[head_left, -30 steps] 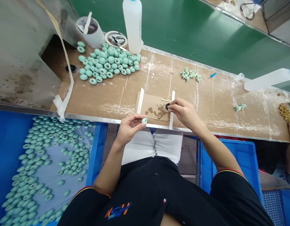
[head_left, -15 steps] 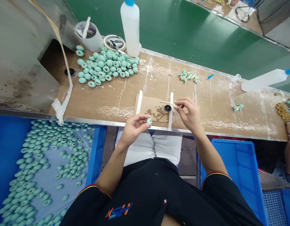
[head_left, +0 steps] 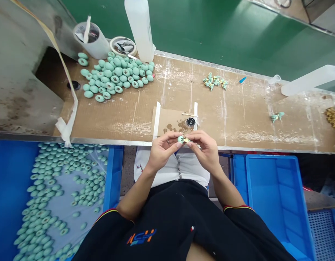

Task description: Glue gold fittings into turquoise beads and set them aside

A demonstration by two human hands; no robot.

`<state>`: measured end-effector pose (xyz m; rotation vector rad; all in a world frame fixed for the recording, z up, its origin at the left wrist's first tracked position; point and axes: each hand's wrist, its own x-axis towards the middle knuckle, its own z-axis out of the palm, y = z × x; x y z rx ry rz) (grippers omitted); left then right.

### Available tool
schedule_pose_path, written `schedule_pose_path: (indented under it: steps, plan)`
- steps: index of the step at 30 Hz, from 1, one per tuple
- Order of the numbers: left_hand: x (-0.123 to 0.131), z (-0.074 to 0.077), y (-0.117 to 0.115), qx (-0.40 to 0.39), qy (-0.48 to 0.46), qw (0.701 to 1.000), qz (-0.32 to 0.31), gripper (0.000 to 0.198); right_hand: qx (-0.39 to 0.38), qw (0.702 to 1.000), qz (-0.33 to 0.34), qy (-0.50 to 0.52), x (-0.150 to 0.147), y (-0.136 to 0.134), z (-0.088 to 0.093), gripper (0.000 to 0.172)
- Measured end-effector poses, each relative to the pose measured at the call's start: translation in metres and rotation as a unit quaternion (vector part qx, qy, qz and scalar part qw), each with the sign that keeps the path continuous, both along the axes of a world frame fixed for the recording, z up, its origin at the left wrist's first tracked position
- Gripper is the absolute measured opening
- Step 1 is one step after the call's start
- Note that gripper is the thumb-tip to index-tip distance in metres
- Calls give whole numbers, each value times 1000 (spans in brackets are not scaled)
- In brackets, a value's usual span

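Note:
My left hand (head_left: pixel 162 150) is closed in a pinch around a small pale green egg-shaped piece (head_left: pixel 180 139). Against its right side, my right hand (head_left: pixel 205 148) pinches a tiny yellow-and-green figure (head_left: pixel 186 140); the two pieces meet between my fingertips, and exactly how they touch is too small to tell. Both hands are at the table's front edge, above my lap. Just beyond them stands a small round pot with a black rim (head_left: pixel 190 122), on a taped-down piece of cardboard (head_left: pixel 167 117) with wet spots. A thin white stick (head_left: pixel 188 114) lies behind the pot.
Many green egg-shaped pieces (head_left: pixel 117 72) are heaped back left, by a white cup (head_left: pixel 98 45), a tape roll (head_left: pixel 123 46) and an upright bottle (head_left: pixel 141 32). Small figures (head_left: pixel 214 81) lie back right. Blue bins (head_left: pixel 113 174) flank my legs. Another bottle (head_left: pixel 310 81) lies far right.
My right hand has come from beside the pot down and left to my left hand, bringing the yellow-and-green figure against the egg-shaped piece. The stick stays behind by the pot.

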<state>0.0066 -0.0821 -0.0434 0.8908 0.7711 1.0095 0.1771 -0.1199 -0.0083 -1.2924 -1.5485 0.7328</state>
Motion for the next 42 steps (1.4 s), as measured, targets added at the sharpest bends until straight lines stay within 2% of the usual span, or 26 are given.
schedule_pose_path:
  steps: [3, 6, 13, 18, 23, 30, 38, 42]
  plan:
    - [0, 0, -1, 25, 0, 1000, 10, 31, 12, 1000, 1, 0, -1, 1, -4, 12]
    - [-2, 1, -1, 64, 13, 998, 14, 29, -7, 1000, 4, -16, 0, 1, -7, 10]
    - [-12, 1, 4, 164, 123, 979, -2, 27, -44, 998, 14, 30, 1, -1, -16, 7]
    - [-12, 8, 4, 135, 94, 986, -19, 27, -67, 994, -19, 88, -1, -7, -18, 12]
    - [-9, 16, 4, 83, 51, 995, -34, 30, -20, 996, -26, 78, 0, -11, -10, 7]
    - [-9, 25, 7, 127, 101, 984, -73, 32, -41, 999, 3, 18, 8, -15, -1, 15]
    - [-8, 18, 1, 163, 154, 973, -63, 21, -25, 999, -18, -12, 2, -22, -14, 20]
    - [-9, 18, 2, 148, 146, 977, -55, 21, 4, 1000, -12, -11, 3, -20, -18, 13]
